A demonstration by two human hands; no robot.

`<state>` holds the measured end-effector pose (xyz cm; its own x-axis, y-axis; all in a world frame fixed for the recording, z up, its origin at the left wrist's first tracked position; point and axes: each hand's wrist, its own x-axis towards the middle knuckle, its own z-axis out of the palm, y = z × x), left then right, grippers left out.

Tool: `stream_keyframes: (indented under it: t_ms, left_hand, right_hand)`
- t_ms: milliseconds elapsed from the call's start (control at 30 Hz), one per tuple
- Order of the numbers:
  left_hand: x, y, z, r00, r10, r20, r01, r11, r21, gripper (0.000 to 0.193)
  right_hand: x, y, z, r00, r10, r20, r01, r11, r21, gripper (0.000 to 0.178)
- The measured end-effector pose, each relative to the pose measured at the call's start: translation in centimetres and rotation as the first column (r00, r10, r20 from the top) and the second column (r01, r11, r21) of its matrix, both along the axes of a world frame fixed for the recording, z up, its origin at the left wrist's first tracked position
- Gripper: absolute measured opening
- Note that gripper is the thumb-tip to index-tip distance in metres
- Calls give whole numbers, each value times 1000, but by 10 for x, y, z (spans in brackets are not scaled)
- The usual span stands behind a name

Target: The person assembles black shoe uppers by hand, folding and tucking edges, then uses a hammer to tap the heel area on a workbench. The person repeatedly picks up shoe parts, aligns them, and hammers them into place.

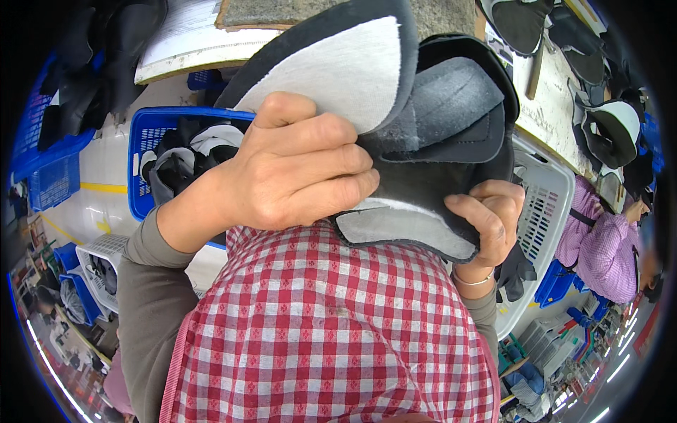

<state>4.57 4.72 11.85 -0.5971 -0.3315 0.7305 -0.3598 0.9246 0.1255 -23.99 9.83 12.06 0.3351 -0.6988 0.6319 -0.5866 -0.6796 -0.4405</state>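
Observation:
Close to my chest I hold a black shoe upper (427,182), turned so its inner side and loose flaps show. My left hand (300,166) is closed, fingers curled over the edge of a wide flap with a pale grey-white lining panel (345,70). On the other side, my right hand (491,220) pinches the upper's lower right edge between thumb and fingers. A dusty-looking dark grey tongue-like flap (458,102) lies folded in the middle. Along the near edge runs a curved light grey strip (405,231). My left fingertips are partly hidden behind the flap.
A blue basket (166,113) of black and white shoe pieces stands at left. A white basket (557,190) is at right, beside a worktable (546,106) carrying more uppers (613,134). Another person in a pink checked top (599,240) sits at far right.

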Motion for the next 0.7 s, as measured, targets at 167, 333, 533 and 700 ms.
stream_keyframes:
  t_ms: [167,333,533,700]
  left_hand:
    - [-1,-2,9,998,-60,28,57,993,101,16]
    - [-3,-3,8,994,-108,18,99,954,283,11]
    - [-3,-6,3,954,-257,156,130,819,559,17]
    - [-19,-8,-14,960,-191,206,37,814,580,9]
  right_hand:
    - [9,-3,-10,998,-50,44,51,998,-34,45]
    - [13,-1,-15,991,-106,80,107,994,-3,41]
    - [5,8,-48,978,-201,50,189,966,177,37]
    - [10,-5,-47,982,-181,44,145,890,433,31]
